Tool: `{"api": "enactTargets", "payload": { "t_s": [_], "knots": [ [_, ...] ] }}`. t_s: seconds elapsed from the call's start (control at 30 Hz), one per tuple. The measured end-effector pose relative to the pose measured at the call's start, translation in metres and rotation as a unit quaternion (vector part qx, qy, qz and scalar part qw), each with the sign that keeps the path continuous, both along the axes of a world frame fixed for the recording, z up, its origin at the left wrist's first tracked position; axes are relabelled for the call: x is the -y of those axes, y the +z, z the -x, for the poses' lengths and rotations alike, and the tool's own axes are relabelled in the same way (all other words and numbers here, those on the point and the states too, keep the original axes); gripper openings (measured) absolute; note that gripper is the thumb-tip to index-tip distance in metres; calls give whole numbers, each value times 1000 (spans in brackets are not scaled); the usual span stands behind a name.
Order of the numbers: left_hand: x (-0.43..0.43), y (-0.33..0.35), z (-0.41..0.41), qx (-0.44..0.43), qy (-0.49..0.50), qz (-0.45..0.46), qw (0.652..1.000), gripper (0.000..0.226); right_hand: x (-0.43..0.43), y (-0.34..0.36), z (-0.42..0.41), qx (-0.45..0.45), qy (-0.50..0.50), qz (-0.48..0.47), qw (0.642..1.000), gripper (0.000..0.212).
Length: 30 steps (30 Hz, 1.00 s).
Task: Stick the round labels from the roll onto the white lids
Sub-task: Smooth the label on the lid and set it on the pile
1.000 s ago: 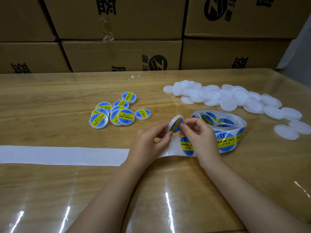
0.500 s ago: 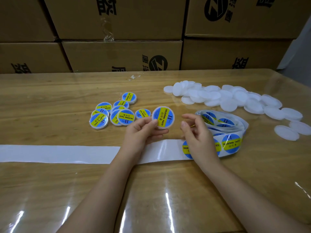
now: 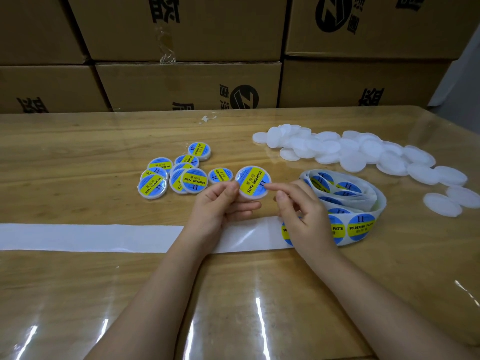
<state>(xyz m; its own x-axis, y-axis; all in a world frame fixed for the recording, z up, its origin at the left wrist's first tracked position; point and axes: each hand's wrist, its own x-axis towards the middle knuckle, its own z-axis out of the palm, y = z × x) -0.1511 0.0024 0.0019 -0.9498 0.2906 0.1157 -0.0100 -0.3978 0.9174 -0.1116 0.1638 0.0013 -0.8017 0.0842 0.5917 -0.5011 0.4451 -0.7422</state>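
While the left hand is pinching a labelled lid, right hand holding nothing, forefinger touching it, label roll sitting at three o'clock, plain lids at one o'clock.

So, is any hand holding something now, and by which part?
The left hand pinches the labelled lid by its lower left rim. The right hand holds nothing; its forefinger only touches the lid.

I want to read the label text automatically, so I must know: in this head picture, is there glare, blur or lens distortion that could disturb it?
Head view: bright glare streaks lie on the table's glossy cover near the bottom edge; the labelled lid in the left hand is sharp, its print readable; the cartons behind bow from the wide-angle lens.
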Motion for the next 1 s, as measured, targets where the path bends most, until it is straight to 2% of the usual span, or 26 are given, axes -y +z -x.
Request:
{"api": "enactTargets", "payload": {
  "t_s": [0.23, 0.43, 0.67, 0.9, 1.0],
  "knots": [
    [-2, -4, 1, -11, -18, 6, 1000, 24, 5, 3, -5, -27, 31, -67, 997, 26],
    [-5, -6, 0, -28, -24, 23, 999, 33, 7, 5, -6, -75, -11, -141, 987, 30],
    [-11, -6, -4, -23, -26, 57, 998, 38, 3, 3, 1, -94, -78, -131, 984, 32],
    [-11, -5, -4, -24, -2, 73, 997, 44, 4, 3, 0, -80, -70, -161, 981, 33],
    [-10, -5, -4, -36, 13, 75, 996, 37, 6, 3, -4, -63, -54, -190, 978, 33]
  ]
}}
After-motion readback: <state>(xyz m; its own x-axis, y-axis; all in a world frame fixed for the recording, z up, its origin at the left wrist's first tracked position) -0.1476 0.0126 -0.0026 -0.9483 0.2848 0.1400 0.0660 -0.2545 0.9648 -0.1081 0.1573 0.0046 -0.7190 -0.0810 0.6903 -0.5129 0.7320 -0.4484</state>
